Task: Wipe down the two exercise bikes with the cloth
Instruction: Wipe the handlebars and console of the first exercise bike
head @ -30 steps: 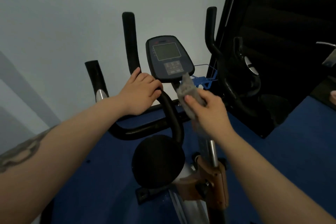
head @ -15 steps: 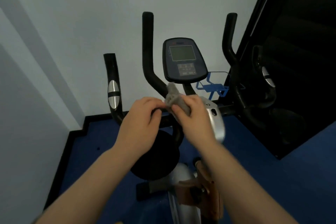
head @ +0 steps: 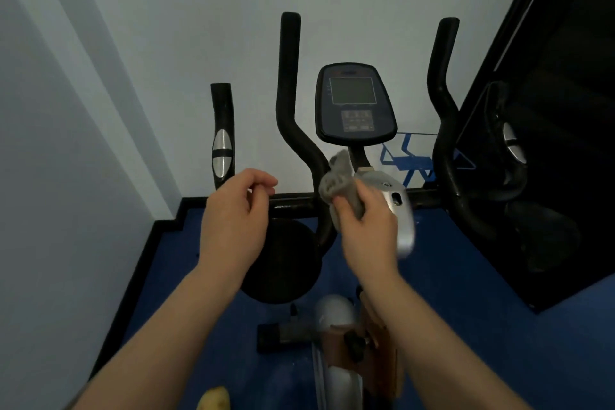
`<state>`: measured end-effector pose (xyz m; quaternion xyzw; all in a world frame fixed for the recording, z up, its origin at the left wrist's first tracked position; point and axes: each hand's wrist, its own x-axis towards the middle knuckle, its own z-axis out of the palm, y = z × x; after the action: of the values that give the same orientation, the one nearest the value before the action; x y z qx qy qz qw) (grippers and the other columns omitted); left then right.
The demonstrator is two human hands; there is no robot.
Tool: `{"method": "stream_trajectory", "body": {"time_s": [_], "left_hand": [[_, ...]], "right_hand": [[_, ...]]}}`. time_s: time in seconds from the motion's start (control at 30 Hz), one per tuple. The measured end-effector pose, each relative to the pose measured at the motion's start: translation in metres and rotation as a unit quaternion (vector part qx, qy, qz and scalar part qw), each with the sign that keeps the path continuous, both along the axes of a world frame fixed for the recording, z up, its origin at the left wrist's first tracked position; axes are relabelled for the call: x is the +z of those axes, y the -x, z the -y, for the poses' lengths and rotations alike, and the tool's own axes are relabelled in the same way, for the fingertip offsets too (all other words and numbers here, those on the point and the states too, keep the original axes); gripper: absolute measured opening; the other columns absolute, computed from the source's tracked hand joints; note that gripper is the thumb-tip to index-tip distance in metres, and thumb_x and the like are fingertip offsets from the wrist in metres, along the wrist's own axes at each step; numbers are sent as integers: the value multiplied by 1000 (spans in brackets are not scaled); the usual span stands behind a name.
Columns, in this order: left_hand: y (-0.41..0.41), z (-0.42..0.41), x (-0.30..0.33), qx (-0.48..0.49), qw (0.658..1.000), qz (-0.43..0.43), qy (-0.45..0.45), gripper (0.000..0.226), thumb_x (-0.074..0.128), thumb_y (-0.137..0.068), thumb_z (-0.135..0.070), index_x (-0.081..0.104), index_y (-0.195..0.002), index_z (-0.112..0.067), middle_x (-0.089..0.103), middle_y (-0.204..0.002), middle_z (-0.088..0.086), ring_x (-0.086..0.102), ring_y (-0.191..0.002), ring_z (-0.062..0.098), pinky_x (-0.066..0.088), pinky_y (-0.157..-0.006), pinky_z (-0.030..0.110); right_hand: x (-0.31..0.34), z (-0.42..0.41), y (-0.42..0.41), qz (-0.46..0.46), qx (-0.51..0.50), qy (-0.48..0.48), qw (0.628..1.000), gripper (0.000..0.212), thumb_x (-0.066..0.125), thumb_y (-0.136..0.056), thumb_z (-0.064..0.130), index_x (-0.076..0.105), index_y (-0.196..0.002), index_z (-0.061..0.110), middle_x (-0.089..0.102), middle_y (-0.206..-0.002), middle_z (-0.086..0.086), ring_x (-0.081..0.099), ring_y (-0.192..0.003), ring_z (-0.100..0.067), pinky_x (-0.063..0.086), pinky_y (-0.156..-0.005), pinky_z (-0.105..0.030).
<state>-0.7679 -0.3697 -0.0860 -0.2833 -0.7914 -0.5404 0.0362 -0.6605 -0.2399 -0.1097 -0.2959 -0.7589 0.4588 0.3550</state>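
With the right hand [head: 366, 226] clamped on the cloth [head: 339, 181] and the left hand [head: 233, 213] loosely curled and empty, the unsteadied bike [head: 356, 100] may wobble.

Left hand [head: 234, 210] raised, fingers loosely curled, empty; right hand [head: 367, 223] fisted, grip closed.

I am looking into a small workout room, likely a home gym corner. An exercise bike [head: 332, 210] stands close against a plain pale wall [head: 166, 27], its console [head: 355, 103] facing me. Blue padded flooring [head: 466, 326] lies under the bike, and a dark mirror panel [head: 559, 110] stands right of it.
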Motion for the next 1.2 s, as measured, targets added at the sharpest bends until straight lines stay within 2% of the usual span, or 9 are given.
{"method": "stream_trajectory", "body": {"time_s": [0.1,0.17,0.27,0.4,0.5,0.7,0.87,1.0,1.2], "left_hand": [[0,0,-1,11,1000,6,-1,28,49,-95,-16,64,-86,-38,65,-82,-20,61,-67,8,56,-63,37],[-2,0,0,3,1000,0,3,28,49,-94,-16,64,-84,-38,65,-81,-20,61,-68,7,53,-60,31],[-1,1,0,-18,1000,-13,1,27,49,-93,-17,64,-84,-37,64,-80,-18,61,-68,6,50,-59,24],[1,8,-5,-70,997,-17,-6,28,54,-91,-10,65,-87,-35,65,-82,-17,62,-77,3,51,-68,21],[-3,21,-16,-120,992,-36,2,31,56,-89,-2,66,-91,-31,64,-90,-18,59,-88,-2,46,-75,10],[-4,35,-24,-150,988,33,-22,26,49,-97,-10,67,-99,-28,65,-98,-16,59,-92,-2,45,-76,12],[4,46,-20,-218,966,128,-52,26,52,-97,-10,72,-106,-23,71,-102,-8,64,-98,3,50,-83,21],[11,54,-21,-270,939,204,-66,25,55,-96,-12,72,-110,-25,72,-105,-13,63,-104,-1,49,-83,12],[10,57,-22,-289,910,279,-104,25,55,-97,-18,70,-116,-22,72,-109,-12,63,-105,-2,48,-77,7]], "right_hand": [[5,-4,-22,3,51,0,999,26,63,-92,22,64,-105,44,65,-100,16,58,-95,8,45,-80,-9],[19,-17,-22,24,71,8,997,22,63,-91,26,64,-91,48,68,-91,14,62,-87,4,50,-77,-19],[29,-15,-8,50,53,-42,996,10,65,-89,32,69,-98,32,63,-99,8,58,-89,-1,48,-79,-20],[6,20,-17,43,18,-49,998,26,69,-87,26,68,-111,17,51,-115,5,53,-102,-6,43,-90,-20],[-4,38,-38,11,28,31,999,21,69,-88,17,70,-108,10,53,-110,0,56,-100,-4,44,-87,-14],[41,45,-30,-37,5,206,978,23,61,-93,31,70,-100,11,71,-97,-11,68,-93,-24,53,-82,-33],[9,101,-27,-21,-125,25,992,13,64,-92,24,65,-104,28,59,-101,6,56,-92,6,39,-78,-3],[-18,116,-52,22,-148,26,988,6,68,-89,25,67,-84,28,61,-82,6,57,-74,2,39,-63,-8],[27,105,-24,12,-197,-65,978,37,75,-77,43,59,-110,45,56,-96,25,56,-93,7,44,-76,-9]]}}
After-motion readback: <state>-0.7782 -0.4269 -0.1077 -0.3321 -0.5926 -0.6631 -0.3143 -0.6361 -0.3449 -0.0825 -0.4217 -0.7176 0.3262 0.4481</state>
